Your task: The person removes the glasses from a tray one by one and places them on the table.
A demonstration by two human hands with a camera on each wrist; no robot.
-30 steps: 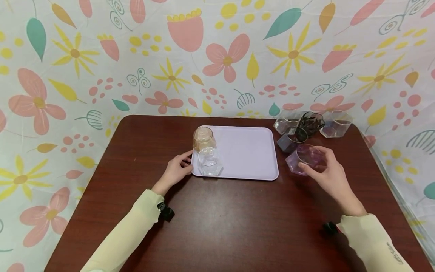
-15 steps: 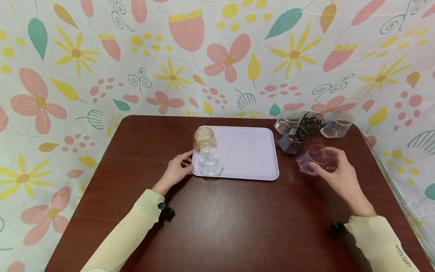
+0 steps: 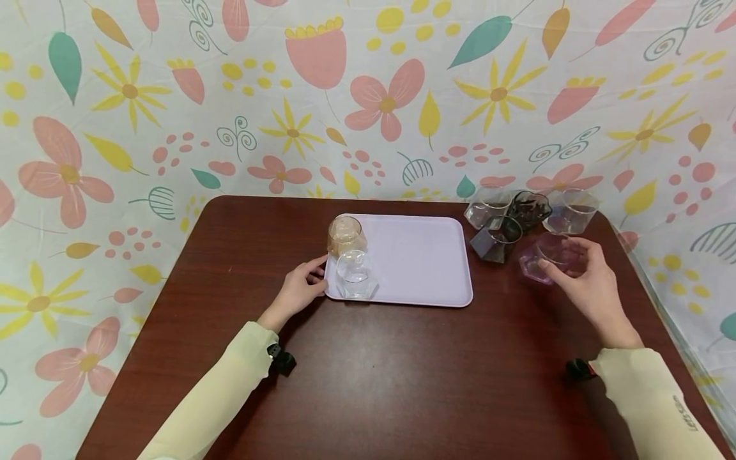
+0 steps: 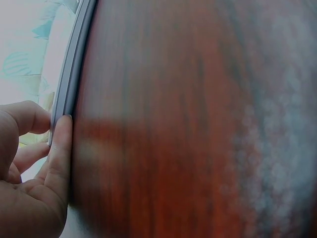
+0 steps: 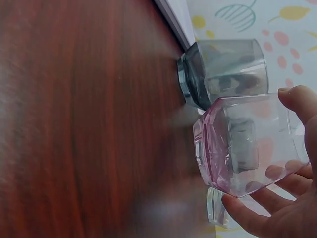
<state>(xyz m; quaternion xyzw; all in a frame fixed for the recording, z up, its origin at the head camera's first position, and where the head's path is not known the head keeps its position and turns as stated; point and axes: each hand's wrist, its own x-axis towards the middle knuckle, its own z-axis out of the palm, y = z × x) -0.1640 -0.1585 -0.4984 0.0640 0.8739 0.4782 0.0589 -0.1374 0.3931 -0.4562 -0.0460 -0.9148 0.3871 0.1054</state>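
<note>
My right hand (image 3: pixel 595 284) holds a purple-tinted drinking glass (image 3: pixel 537 262), thumb on one side and fingers on the other near its rim. In the right wrist view this pink-purple glass (image 5: pixel 223 148) has a thick faceted base, close over the table, and overlaps a smoky grey glass (image 5: pixel 228 69). Across the table my left hand (image 3: pixel 299 284) grips the left edge of a pale lilac tray (image 3: pixel 416 259); the left wrist view has thumb and fingertips at its rim (image 4: pixel 69 74). An amber glass (image 3: pixel 346 237) and a clear glass (image 3: pixel 355 278) stand along the tray's left side.
Beyond the purple glass stand a grey glass (image 3: pixel 493 246), a dark fluted glass (image 3: pixel 529 209) and two clear glasses, one at the left (image 3: pixel 483 211) and one at the right (image 3: pixel 569 217). Behind the brown table (image 3: pixel 368 377) hangs a flower-patterned cloth (image 3: pixel 437 128).
My right hand has carried the purple glass to the right and slightly back, away from the tray and the grey glass. The left hand and the tray have stayed put.
</note>
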